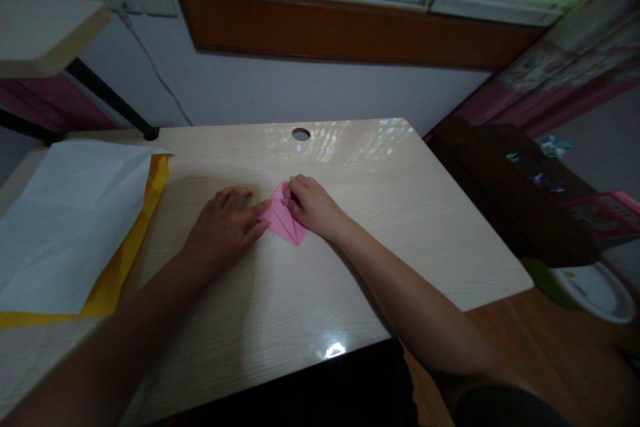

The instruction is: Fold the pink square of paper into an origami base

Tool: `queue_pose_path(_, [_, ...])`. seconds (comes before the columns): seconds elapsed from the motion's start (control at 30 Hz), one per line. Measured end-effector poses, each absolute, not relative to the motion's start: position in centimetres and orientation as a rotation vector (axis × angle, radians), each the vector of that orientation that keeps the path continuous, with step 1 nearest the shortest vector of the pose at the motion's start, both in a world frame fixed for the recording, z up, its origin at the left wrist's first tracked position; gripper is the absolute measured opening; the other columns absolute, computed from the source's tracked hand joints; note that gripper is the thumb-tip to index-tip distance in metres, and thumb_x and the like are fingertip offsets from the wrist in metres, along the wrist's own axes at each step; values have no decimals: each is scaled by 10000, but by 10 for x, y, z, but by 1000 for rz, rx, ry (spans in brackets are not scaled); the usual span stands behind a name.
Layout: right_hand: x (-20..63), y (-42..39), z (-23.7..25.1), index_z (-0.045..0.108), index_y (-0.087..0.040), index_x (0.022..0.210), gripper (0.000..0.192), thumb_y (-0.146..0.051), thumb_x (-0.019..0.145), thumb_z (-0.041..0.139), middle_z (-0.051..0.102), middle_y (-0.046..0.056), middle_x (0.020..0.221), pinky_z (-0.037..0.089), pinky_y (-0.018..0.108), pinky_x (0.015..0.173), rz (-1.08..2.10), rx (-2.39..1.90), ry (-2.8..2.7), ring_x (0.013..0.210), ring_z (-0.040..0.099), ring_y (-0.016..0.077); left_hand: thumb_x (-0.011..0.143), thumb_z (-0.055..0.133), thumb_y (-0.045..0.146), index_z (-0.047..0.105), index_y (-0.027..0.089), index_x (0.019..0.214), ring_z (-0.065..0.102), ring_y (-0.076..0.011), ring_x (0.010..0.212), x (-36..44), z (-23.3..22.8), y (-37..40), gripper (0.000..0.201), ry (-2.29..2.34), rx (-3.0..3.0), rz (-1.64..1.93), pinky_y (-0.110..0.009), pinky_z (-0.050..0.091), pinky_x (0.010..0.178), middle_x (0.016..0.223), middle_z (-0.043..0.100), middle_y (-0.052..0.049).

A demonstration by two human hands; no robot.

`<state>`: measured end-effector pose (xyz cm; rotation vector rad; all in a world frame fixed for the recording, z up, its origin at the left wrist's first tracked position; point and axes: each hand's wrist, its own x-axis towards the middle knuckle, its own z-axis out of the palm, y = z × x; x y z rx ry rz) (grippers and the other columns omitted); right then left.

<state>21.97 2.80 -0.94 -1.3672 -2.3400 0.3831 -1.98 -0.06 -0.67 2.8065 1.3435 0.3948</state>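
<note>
At mid-frame the desk (350, 267) bears white sheets (70, 227) over yellow paper (115, 273) at left, while the left hand (223, 227) lies flat, pinning the folded pink paper (281, 220) so the right hand (313, 207), fingers curled, can press its upper edge.
</note>
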Motion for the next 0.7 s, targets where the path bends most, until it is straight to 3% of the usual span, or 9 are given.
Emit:
queue_pose_path(0.3, [222,29,-14,590,-192,935,17,-175,931,589,619,76,949,414,346,825,408,-1316,-2289,887,535,221,997,543,442,615,296,1397,440,-350,1367,-22,-13,-2,432,1316,2812,557,-604,408,1137,1446,537,-126])
queue_pose_path(0.43, [222,28,-14,589,-186,1033,127,-157,913,615,637,65,969,421,341,837,461,-1292,-2228,889,546,211,983,585,395,616,274,1398,372,-373,1459,-20,-12,-7,434,1196,2878,528,-619,344,1193,1525,484,-133])
queue_pose_path(0.7, [223,28,-16,598,-181,1037,120,-156,921,617,637,57,971,419,335,843,467,-1278,-2222,891,548,201,1007,576,338,609,249,1397,485,-302,1383,-6,-7,-22,402,794,2991,436,-555,352,1219,1438,596,-91])
